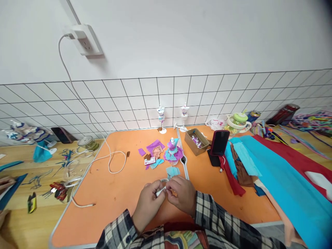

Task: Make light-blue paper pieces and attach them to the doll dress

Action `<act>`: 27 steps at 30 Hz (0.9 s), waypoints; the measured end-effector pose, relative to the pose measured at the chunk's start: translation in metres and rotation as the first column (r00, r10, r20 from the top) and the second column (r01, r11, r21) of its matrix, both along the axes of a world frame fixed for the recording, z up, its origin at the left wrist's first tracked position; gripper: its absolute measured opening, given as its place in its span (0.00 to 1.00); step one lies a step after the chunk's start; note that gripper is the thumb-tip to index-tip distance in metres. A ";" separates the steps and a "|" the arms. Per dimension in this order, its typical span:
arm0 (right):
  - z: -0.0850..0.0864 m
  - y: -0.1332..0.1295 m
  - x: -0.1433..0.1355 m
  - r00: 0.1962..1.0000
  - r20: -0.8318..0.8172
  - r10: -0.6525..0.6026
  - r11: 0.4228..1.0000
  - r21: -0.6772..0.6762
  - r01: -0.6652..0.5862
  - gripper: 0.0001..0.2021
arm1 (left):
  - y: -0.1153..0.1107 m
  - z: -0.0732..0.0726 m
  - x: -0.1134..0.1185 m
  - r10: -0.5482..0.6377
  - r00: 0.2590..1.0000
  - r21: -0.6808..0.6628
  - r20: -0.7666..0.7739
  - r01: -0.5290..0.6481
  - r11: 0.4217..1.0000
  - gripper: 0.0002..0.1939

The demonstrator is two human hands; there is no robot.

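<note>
Close together above the orange tabletop, my left hand and my right hand are both closed. A small white piece sits between the left thumb and fingers, and the right fingertips pinch at its end. Its exact kind is too small to make out. Just beyond the hands lies a light blue cloth scrap. Behind that stands a miniature dress form in a purple and blue ruffled dress. Left of it are purple cloth scraps and a small white card.
Two white mini dress forms stand by the tiled wall. Right are a cardboard box, a propped phone, a teapot and blue fabric. A white cable crosses the left side. Another person's hand shows far left.
</note>
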State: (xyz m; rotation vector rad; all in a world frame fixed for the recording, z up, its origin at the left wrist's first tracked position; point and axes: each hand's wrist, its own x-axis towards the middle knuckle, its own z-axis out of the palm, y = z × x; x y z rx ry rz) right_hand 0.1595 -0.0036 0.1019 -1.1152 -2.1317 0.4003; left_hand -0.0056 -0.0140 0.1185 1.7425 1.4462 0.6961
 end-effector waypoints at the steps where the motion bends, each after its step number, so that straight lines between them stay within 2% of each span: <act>1: -0.002 0.001 -0.001 1.000 -0.015 0.004 0.999 0.048 -0.004 0.05 | 0.002 -0.001 0.001 0.025 0.995 -0.028 0.094 -0.022 0.999 0.11; 4: -0.005 0.005 -0.003 0.998 -0.060 0.010 0.993 0.114 -0.003 0.05 | 0.007 0.000 0.003 0.078 0.953 -0.106 0.294 -0.048 0.993 0.12; 7: -0.004 0.007 -0.004 0.994 -0.107 -0.008 0.996 0.087 0.017 0.05 | 0.009 0.003 0.005 0.089 0.936 -0.135 0.341 -0.045 0.990 0.12; 11: 0.000 0.007 -0.005 0.975 -0.223 -0.003 0.998 -0.064 -0.012 0.05 | 0.011 0.000 0.003 0.073 0.947 -0.139 0.314 -0.030 0.990 0.13; 13: 0.000 0.007 -0.004 0.936 -0.346 -0.055 0.981 -0.195 -0.015 0.04 | 0.017 -0.006 -0.005 0.116 0.956 -0.109 0.268 -0.090 0.990 0.14; 16: -0.004 0.010 0.000 0.848 -0.501 -0.174 0.913 -0.404 -0.052 0.03 | 0.031 -0.018 -0.028 0.219 0.970 -0.005 0.106 -0.220 0.975 0.15; 17: -0.006 0.011 0.002 0.828 -0.526 -0.192 0.886 -0.456 -0.084 0.04 | 0.035 -0.023 -0.038 0.220 0.975 0.053 -0.007 -0.220 0.974 0.15; 19: -0.008 0.012 0.006 0.810 -0.555 -0.189 0.852 -0.503 -0.146 0.07 | 0.040 -0.034 -0.056 0.132 0.939 0.137 -0.319 -0.093 0.986 0.14; 22: -0.007 0.012 0.013 0.812 -0.568 -0.135 0.873 -0.456 -0.173 0.10 | 0.041 -0.056 -0.075 0.093 0.781 0.160 -0.617 0.009 0.987 0.14; 25: 0.000 0.012 0.021 0.870 -0.492 -0.016 0.931 -0.324 -0.166 0.12 | 0.038 -0.074 -0.082 0.064 0.699 0.133 -0.713 0.044 0.990 0.13; 27: 0.006 0.013 0.028 0.945 -0.323 0.057 0.980 -0.161 -0.114 0.13 | 0.036 -0.078 -0.081 0.071 0.656 0.140 -0.751 0.053 0.989 0.12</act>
